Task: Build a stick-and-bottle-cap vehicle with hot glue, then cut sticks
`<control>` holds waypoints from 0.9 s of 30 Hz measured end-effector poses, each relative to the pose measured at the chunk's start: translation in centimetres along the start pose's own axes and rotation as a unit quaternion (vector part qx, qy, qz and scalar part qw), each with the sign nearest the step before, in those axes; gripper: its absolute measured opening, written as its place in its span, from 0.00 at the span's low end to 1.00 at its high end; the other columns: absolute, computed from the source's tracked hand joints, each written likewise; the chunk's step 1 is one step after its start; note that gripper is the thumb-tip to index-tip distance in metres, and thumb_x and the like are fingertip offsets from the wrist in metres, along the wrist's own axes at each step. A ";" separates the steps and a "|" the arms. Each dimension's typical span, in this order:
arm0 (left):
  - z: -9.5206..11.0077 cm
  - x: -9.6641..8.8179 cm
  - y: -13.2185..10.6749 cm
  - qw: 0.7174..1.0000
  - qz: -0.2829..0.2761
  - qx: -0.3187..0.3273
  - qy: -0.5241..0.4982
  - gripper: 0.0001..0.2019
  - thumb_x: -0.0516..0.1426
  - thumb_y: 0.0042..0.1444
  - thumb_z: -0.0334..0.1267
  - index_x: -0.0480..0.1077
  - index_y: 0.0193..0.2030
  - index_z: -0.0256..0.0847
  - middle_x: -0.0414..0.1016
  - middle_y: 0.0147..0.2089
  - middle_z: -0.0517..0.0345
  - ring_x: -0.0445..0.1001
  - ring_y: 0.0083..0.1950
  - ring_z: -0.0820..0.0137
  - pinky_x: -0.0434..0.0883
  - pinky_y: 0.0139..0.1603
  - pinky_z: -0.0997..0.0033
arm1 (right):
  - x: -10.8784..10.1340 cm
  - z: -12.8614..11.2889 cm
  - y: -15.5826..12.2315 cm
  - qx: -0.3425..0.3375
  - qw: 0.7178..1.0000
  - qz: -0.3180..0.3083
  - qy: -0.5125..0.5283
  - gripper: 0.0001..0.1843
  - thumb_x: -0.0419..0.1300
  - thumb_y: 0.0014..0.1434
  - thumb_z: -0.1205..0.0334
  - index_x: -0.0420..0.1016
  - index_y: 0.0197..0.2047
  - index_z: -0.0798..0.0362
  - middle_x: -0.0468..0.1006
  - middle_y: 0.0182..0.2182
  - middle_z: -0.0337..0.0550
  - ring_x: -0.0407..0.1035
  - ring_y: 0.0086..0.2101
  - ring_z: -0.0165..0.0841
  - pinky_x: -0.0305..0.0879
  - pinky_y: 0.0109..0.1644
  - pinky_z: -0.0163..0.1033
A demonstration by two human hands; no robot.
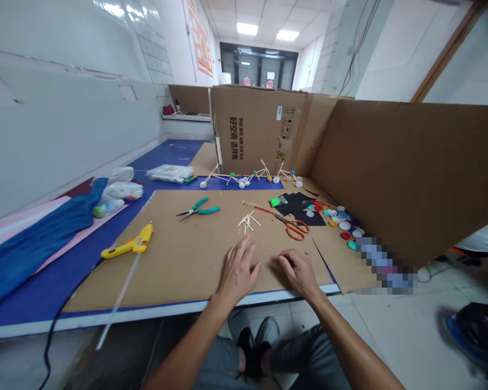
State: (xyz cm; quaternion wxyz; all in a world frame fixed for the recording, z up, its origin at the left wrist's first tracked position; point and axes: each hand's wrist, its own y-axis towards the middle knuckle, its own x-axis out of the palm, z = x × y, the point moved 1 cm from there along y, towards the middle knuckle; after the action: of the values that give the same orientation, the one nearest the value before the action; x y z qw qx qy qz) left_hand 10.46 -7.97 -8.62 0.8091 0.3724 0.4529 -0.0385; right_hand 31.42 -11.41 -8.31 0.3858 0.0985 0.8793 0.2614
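Note:
My left hand [239,265] lies on the cardboard sheet [179,254] with its fingers stretched out, holding nothing. Just beyond its fingertips is a small loose pile of short wooden sticks [249,221]. My right hand [297,270] rests on the same sheet, fingers curled in, and nothing shows in it. Past that hand lie scissors with orange handles [296,229], their blades pointing away to the left. Teal-handled pliers [205,209] lie farther back on the left. A yellow glue gun [132,244] rests at the left, with a clear glue stick [120,303] reaching over the table edge.
Stick-and-cap assemblies [244,179] stand along the back. Black sheets [295,205], a green packet [275,202] and several coloured bottle caps [344,225] lie on the right. Tall cardboard walls [390,173] close off the back and right. Plastic bags [120,190] and blue cloth [44,233] lie left.

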 end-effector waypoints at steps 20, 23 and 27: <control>-0.3 0.3 0.0 1.000 0.000 -0.002 -0.001 0.19 0.55 0.62 0.34 0.66 0.60 0.42 0.67 0.65 0.41 0.70 0.63 0.55 0.71 0.60 0.52 | -0.1 0.1 -0.2 -0.002 0.999 0.019 0.032 0.12 0.54 0.68 0.58 0.75 0.35 0.50 0.78 0.30 0.44 0.72 0.32 0.35 0.65 0.38 0.38; -0.3 0.4 0.0 1.000 0.004 0.005 0.001 0.18 0.56 0.62 0.34 0.66 0.59 0.41 0.68 0.64 0.41 0.70 0.63 0.55 0.71 0.60 0.51 | -0.3 0.1 -0.3 -0.008 0.999 0.019 0.044 0.12 0.54 0.68 0.58 0.75 0.35 0.50 0.78 0.30 0.43 0.72 0.31 0.34 0.65 0.37 0.37; -0.4 0.4 -0.1 1.000 0.012 0.009 0.003 0.18 0.56 0.61 0.33 0.66 0.58 0.40 0.69 0.63 0.42 0.71 0.61 0.55 0.72 0.58 0.51 | -0.7 0.0 -0.7 -0.021 0.998 0.015 0.058 0.11 0.54 0.68 0.60 0.74 0.36 0.51 0.77 0.29 0.42 0.71 0.31 0.33 0.64 0.37 0.36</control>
State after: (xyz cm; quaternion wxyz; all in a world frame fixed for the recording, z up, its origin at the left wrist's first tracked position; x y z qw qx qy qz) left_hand 10.39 -7.65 -9.11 0.8047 0.3853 0.4505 -0.0316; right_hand 31.97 -12.26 -8.26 0.3324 0.0883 0.8930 0.2904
